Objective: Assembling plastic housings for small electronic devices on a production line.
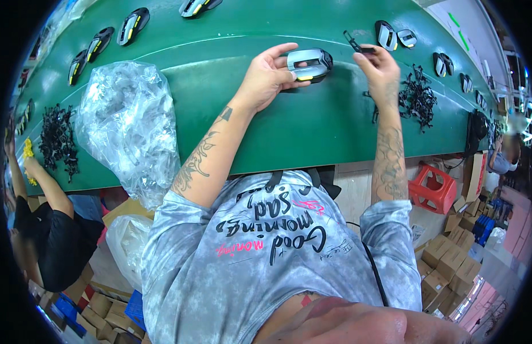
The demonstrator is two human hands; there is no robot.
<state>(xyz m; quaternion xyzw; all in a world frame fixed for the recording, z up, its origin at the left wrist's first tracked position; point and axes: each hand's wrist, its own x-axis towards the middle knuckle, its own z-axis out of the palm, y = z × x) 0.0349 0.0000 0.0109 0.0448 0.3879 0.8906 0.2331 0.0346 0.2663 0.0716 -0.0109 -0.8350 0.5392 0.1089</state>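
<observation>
My left hand (271, 75) holds a computer mouse shell (308, 67), grey and black with a yellow strip on its near side and an opening in the top. Fingers run behind and beneath it, and the thumb lies against its near left edge. To the right, my right hand (379, 67) pinches a small black plastic frame piece (353, 42) between thumb and fingers, apart from the shell. Beside my right wrist lies a tangled pile of similar black plastic parts (418, 100) on the green table (277, 129).
More mouse shells (386, 35) stand along the table's far side. A large clear plastic bag (128, 120) rests at left, by another pile of black parts (58, 137). At far left a co-worker (56, 229) handles something yellow. A red stool (433, 188) and cardboard boxes (449, 255) are at right.
</observation>
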